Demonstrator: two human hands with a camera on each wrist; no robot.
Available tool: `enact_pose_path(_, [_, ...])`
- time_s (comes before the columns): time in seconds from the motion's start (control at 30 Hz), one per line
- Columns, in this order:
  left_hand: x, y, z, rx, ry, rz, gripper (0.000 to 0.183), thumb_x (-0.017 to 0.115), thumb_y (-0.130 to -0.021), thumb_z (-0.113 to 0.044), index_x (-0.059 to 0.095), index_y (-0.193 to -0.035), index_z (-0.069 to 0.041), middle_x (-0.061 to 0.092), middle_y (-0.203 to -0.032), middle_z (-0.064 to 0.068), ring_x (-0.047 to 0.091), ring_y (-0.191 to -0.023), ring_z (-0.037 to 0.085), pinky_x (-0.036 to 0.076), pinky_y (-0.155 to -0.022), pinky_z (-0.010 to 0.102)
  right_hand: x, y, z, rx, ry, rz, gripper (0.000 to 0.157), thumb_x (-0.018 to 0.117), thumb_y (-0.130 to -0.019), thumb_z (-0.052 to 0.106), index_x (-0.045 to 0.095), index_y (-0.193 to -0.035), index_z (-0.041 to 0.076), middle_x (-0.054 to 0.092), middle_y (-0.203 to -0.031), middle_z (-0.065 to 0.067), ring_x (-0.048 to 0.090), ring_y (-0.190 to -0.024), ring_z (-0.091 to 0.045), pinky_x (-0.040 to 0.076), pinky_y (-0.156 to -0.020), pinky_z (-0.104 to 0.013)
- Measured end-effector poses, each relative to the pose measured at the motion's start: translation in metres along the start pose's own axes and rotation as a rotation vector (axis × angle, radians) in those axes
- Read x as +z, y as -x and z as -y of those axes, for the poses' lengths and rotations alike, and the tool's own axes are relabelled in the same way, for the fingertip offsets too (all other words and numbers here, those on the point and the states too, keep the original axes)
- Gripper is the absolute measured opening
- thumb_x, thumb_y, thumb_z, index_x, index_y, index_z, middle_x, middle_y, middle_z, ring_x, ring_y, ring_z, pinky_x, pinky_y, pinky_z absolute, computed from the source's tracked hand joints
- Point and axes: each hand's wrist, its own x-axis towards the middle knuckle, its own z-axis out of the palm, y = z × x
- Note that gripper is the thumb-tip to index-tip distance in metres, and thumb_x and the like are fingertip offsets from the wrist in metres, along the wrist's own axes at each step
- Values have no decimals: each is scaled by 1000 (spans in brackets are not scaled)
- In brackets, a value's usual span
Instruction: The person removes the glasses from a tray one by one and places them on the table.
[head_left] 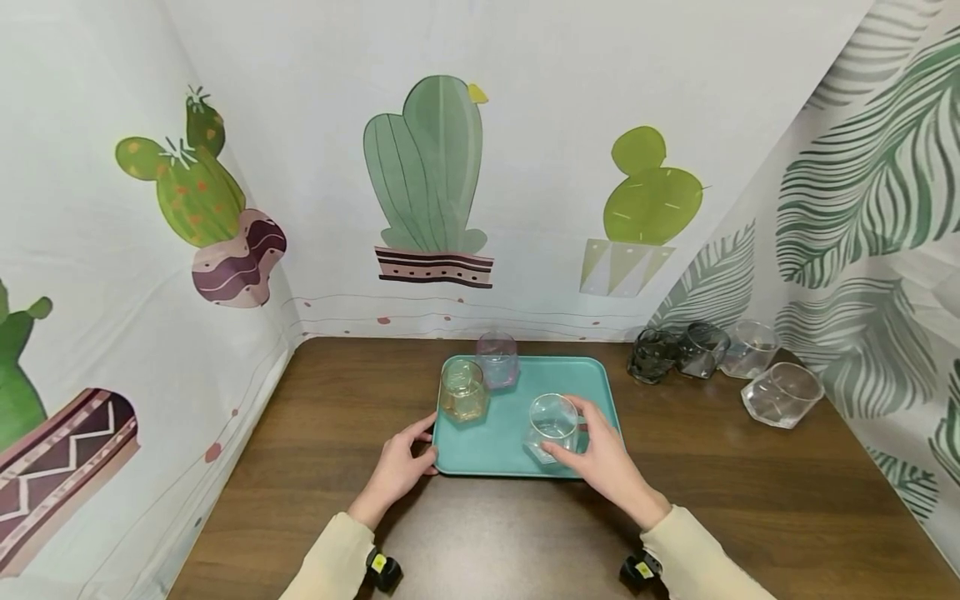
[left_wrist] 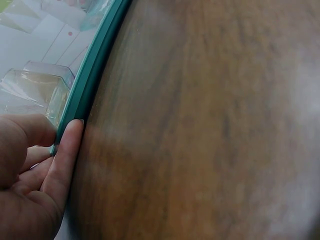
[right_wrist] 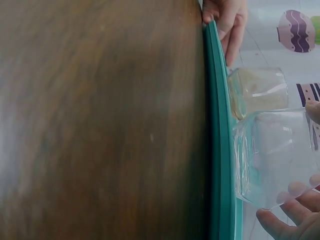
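A teal tray (head_left: 564, 377) lies on the wooden table. My left hand (head_left: 402, 463) holds its left edge near the front corner, with thumb and fingers at the rim (left_wrist: 82, 95) in the left wrist view. Over the tray's front right part, my right hand (head_left: 604, 457) grips a clear drinking glass (head_left: 553, 427), thumb on the near side and fingers round the right. The right wrist view shows that glass (right_wrist: 272, 155) upright, its base close to the tray. An amber-tinted glass (head_left: 463, 393) and a pale purple glass (head_left: 498, 363) stand at the tray's back left.
At the table's back right stand two dark grey glasses (head_left: 652, 358) and two clear glasses (head_left: 783, 395) in a loose row. A cloth backdrop (head_left: 540, 167) printed with cacti hangs behind the table; leaf-patterned cloth (head_left: 862, 192) hangs at the right.
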Motion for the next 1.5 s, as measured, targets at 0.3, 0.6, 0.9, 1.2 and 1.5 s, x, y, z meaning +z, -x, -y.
enact_pose_path(0.3, [0, 0, 0, -1, -2, 3, 60, 63, -90, 7, 55, -150, -2, 65, -114, 24, 69, -64, 15, 64, -59, 27, -23, 3, -12, 13, 58, -75, 73, 87, -87, 23, 49, -146, 2, 57, -140, -23, 60, -118, -37, 57, -97, -57])
enact_pose_path(0.6, [0, 1, 0, -1, -1, -1, 60, 63, -91, 7, 56, -149, -2, 65, -112, 23, 69, -63, 14, 64, -58, 26, -49, 9, -24, 12, 103, -167, 70, 87, -85, 17, 51, -143, 1, 61, -130, -20, 64, -109, -34, 59, -83, -33])
enact_pose_path(0.9, [0, 0, -1, 0, 6, -4, 59, 64, -90, 8, 56, -148, -1, 66, -112, 23, 69, -64, 16, 64, -58, 27, -75, 13, -35, 66, 161, -230, 72, 86, -87, 18, 48, -146, 0, 58, -132, -22, 63, -109, -39, 56, -84, -31])
enact_pose_path(1.2, [1, 0, -2, -7, 8, 4, 59, 64, -91, 8, 55, -149, 0, 65, -112, 23, 70, -65, 18, 65, -59, 27, -100, 18, -49, 97, 207, -311, 72, 86, -86, 18, 49, -144, -3, 60, -128, -24, 60, -109, -36, 47, -79, -16])
enact_pose_path(1.5, [0, 1, -3, -7, 9, 7, 59, 63, -91, 8, 54, -149, 0, 65, -113, 24, 70, -65, 19, 64, -59, 27, -128, 23, -60, 200, 250, -381, 76, 85, -87, 26, 46, -146, -3, 60, -124, -28, 54, -100, -27, 40, -71, -17])
